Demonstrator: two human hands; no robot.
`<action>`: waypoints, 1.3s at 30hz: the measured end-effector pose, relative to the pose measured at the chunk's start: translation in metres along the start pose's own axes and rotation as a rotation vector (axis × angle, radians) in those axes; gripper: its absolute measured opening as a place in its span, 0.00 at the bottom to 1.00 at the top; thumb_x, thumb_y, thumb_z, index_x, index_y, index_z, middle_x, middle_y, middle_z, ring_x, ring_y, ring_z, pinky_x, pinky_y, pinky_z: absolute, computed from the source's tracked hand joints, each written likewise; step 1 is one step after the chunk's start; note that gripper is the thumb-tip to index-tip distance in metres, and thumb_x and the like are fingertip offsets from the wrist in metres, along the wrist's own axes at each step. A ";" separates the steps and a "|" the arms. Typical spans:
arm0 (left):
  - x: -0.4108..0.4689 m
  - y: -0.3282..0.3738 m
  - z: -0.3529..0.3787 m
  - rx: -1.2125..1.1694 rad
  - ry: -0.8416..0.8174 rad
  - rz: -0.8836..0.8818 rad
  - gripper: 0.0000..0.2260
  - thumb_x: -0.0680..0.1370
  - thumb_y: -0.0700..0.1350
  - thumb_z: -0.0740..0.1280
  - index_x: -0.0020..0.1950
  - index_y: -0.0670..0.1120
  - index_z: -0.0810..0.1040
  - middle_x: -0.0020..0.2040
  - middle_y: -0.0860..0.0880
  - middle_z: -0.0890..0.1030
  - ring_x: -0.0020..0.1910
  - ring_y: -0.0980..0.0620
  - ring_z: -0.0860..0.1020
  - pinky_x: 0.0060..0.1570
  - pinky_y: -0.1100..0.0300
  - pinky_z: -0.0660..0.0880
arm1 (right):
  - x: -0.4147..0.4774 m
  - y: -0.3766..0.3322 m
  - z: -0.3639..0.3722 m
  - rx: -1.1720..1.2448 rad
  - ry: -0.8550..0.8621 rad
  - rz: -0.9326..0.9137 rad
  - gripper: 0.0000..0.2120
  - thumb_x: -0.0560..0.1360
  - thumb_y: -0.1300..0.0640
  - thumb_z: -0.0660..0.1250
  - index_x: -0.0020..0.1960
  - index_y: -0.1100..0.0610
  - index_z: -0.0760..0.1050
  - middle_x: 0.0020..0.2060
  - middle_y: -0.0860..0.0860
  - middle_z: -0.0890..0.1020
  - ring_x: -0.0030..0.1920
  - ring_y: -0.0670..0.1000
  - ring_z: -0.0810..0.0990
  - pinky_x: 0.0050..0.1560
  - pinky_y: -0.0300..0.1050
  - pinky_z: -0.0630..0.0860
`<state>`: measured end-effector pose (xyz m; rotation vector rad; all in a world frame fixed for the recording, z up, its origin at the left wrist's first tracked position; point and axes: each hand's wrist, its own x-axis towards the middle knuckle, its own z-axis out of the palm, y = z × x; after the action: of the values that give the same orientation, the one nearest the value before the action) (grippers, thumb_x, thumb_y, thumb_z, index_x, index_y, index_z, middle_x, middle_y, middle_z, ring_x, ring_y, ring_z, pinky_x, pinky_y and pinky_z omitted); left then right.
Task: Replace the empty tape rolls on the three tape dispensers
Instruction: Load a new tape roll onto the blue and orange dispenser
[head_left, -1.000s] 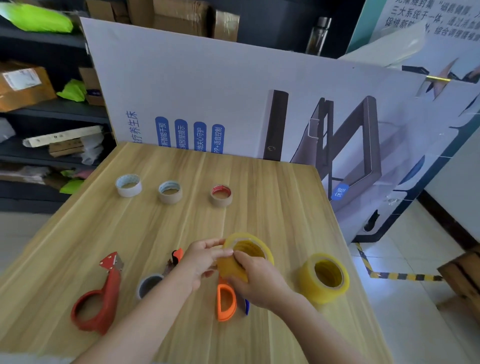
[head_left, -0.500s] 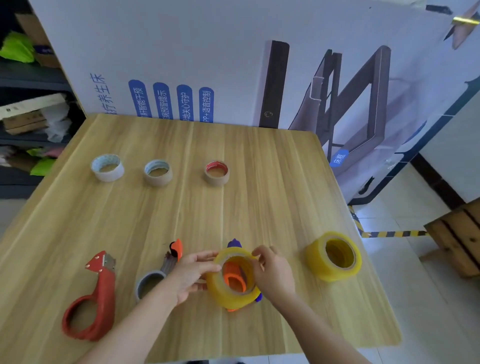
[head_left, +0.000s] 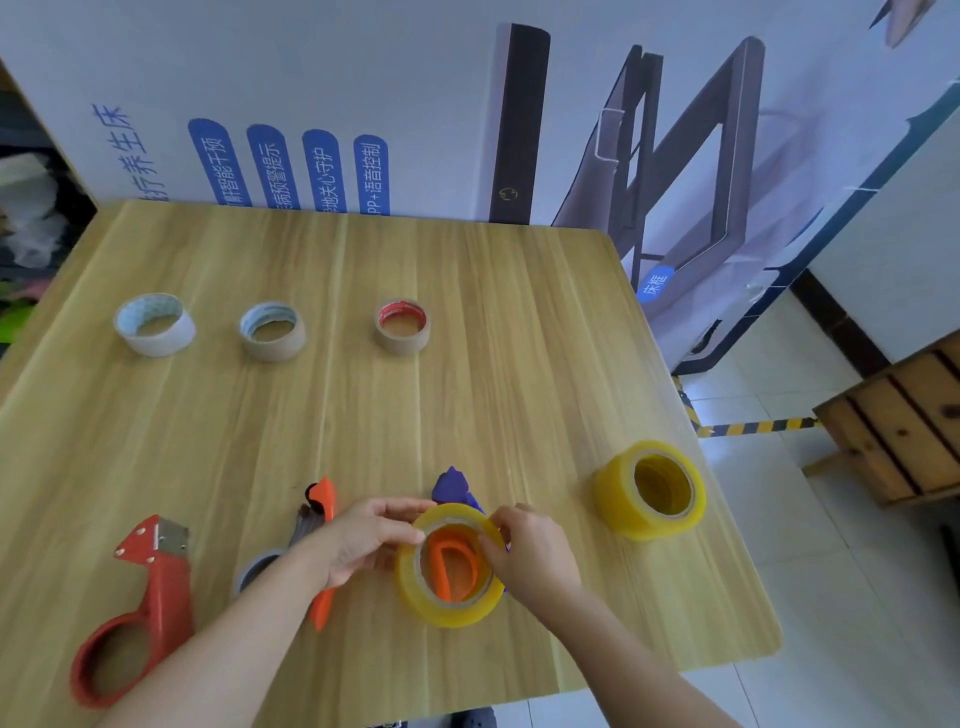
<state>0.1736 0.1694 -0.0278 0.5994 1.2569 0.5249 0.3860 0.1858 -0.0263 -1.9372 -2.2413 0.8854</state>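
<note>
Landmark: the yellow tape roll (head_left: 450, 566) held at the near middle of the wooden counter (head_left: 363, 415).

Left hand (head_left: 363, 540): grip closed on the roll's left rim, thumb and fingertips pinching the upper left edge. Right hand (head_left: 535, 551): grip closed on the roll's right rim, fingers curled over the top edge. Both hands touch the roll.

The roll sits over the purple-and-orange dispenser (head_left: 457, 488). The orange hub shows through the roll's core; the purple nose sticks out just beyond the roll, on its far side. Cannot tell whether the roll is fully seated on the hub.

Left of the roll, partly under the left forearm: a grey dispenser with orange blade end (head_left: 319, 506); its ring holds no tape. Further left, well apart: a red dispenser (head_left: 150, 587), ring empty, metal cutter at its far end.

Right of the roll, apart from it: a second full yellow roll (head_left: 650, 489), lying tilted on the counter near the right edge.

Far side of the counter, well beyond the roll, 3 spent cores in a row: white core (head_left: 155, 325), tan core with blue inside (head_left: 272, 331), tan core with red inside (head_left: 402, 326).

Printed board (head_left: 311, 104) stands against the counter's far edge.
</note>
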 end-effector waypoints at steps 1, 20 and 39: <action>0.003 0.000 -0.001 0.013 0.004 -0.001 0.15 0.71 0.34 0.72 0.50 0.52 0.86 0.50 0.45 0.85 0.49 0.48 0.81 0.55 0.53 0.76 | 0.001 -0.001 0.001 -0.014 0.003 0.005 0.12 0.75 0.48 0.64 0.50 0.56 0.78 0.44 0.49 0.78 0.44 0.53 0.78 0.43 0.47 0.75; 0.040 -0.006 0.015 0.444 0.119 0.071 0.14 0.78 0.40 0.67 0.58 0.57 0.80 0.55 0.50 0.81 0.57 0.53 0.78 0.63 0.58 0.71 | -0.003 0.004 0.001 -0.052 -0.039 0.066 0.11 0.78 0.49 0.60 0.55 0.53 0.76 0.48 0.50 0.80 0.49 0.54 0.79 0.43 0.47 0.75; 0.043 -0.023 0.017 0.492 0.346 0.138 0.17 0.82 0.48 0.59 0.71 0.49 0.70 0.71 0.48 0.70 0.70 0.49 0.68 0.67 0.57 0.65 | -0.009 -0.018 0.033 -0.506 -0.205 -0.490 0.14 0.73 0.47 0.68 0.49 0.58 0.79 0.49 0.53 0.81 0.56 0.55 0.71 0.63 0.51 0.65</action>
<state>0.2005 0.1783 -0.0707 1.0451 1.7001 0.4447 0.3592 0.1638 -0.0428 -1.3392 -3.1010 0.4986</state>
